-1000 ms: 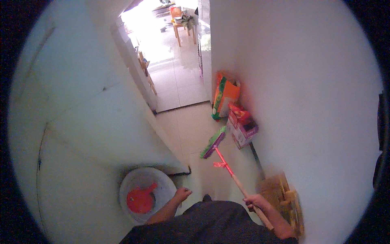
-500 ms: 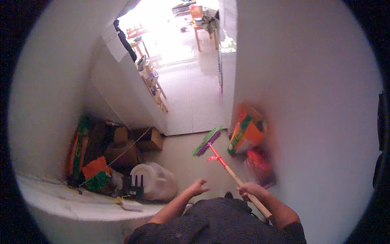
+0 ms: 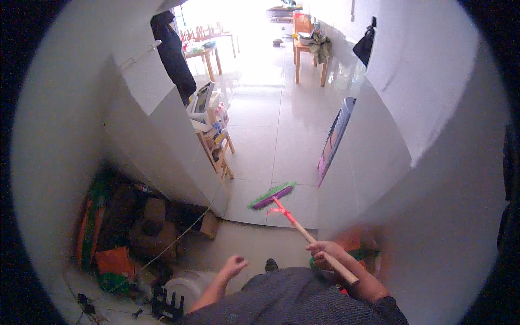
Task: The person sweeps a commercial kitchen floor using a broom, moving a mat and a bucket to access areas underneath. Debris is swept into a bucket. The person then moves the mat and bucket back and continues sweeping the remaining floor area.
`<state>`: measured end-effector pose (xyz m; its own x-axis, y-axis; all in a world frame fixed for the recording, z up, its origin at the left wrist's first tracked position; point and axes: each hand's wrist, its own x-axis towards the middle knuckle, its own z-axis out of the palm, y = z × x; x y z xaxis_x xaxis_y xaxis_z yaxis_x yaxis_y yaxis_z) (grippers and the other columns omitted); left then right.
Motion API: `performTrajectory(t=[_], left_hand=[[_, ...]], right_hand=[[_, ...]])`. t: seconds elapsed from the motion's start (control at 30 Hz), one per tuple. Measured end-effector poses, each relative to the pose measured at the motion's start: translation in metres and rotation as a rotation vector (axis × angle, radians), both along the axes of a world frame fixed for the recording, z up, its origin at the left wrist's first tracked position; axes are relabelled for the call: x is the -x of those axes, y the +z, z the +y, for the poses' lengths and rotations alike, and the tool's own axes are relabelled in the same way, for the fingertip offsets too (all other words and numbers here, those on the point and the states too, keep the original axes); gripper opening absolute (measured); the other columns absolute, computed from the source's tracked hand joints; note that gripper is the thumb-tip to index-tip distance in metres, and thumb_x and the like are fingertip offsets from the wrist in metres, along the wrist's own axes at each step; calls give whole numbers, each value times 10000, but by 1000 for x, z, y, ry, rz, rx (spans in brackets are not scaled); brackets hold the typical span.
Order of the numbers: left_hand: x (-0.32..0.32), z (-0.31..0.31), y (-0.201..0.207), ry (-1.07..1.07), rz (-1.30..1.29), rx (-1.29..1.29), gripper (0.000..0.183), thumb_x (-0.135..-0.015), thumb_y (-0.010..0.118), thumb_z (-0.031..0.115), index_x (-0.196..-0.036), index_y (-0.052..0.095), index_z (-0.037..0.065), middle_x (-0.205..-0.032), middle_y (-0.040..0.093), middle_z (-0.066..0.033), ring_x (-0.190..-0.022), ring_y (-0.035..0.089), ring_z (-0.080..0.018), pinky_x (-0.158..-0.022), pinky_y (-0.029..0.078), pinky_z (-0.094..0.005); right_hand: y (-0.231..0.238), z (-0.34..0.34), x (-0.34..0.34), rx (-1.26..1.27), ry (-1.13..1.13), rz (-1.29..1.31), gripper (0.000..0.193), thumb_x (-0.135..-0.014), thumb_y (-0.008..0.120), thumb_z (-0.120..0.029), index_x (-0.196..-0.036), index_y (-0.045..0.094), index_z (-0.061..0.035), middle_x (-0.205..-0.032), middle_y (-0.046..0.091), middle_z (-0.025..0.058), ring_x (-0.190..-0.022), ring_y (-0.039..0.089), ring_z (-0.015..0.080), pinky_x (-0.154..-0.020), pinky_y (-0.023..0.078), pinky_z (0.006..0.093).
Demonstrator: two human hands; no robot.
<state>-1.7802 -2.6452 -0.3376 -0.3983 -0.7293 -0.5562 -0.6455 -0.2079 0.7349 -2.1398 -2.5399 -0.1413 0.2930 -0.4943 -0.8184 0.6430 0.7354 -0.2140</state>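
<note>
My right hand (image 3: 329, 254) is closed around the wooden handle of a broom (image 3: 306, 234). The handle's end sticks out behind my fist, along my forearm. The broom's purple head with green bristles (image 3: 272, 196) is in front of me, around the doorway, over pale floor tiles. A red ribbon is tied on the red part of the handle, just below the head. My left hand (image 3: 234, 265) holds nothing; it hangs in front of my body with its fingers loosely bent and apart from the broom.
At left, cardboard boxes (image 3: 205, 225), an orange and green bag (image 3: 115, 264) and a white bucket (image 3: 187, 287) crowd the floor. Orange bags (image 3: 349, 238) sit at right. A wooden rack (image 3: 216, 143) lines the doorway's left; a wooden table (image 3: 303, 49) stands farther off.
I have moved forward to the doorway, and the room beyond fills more of the view. The broom head has come over the tiles there. My left hand has drawn left, its fingers more bent.
</note>
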Motion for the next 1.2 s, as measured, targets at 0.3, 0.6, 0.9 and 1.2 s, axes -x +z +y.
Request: performTrajectory(t=[0.3,0.6,0.9,1.2], left_hand=[[232,-311,38,-338,297,419,428,-775,647,318,-1065,576,12,-1061,584,-158,-995,565,-278,-879,446,-367],[84,-445,-96,-195,-697,-429,383,-653,712,399,-821,686,56,-758,656,-83,-677,619,-188,-649,500,-331],[239,-679,18,884,311,-699,351,-836,613,282,-1074,591,25,-889,608,-53,-772,556,-143,-667,461,-293],[460,-1125,125,-190,269,225,516,-791,654,284,-1207,491,26,-1154,539,-149,-1020,552,-251,-860,459,-371]], right_hand=[[6,-213,118,94,-155,-16,143,-870,551,-146,-941,510,-29,-596,398,-23,-406,363,66,-381,313,244],[-6,-522,259,-46,-152,-62,173,-845,557,-146,-734,429,-108,-533,370,-49,-374,360,60,-358,308,224],[-25,-790,344,-128,-53,-14,163,-851,530,-145,-721,439,-107,-526,395,-48,-362,372,55,-331,291,219],[35,-1093,372,-118,-22,-15,105,-876,516,-134,-850,454,-54,-543,402,-41,-390,386,57,-349,322,219]])
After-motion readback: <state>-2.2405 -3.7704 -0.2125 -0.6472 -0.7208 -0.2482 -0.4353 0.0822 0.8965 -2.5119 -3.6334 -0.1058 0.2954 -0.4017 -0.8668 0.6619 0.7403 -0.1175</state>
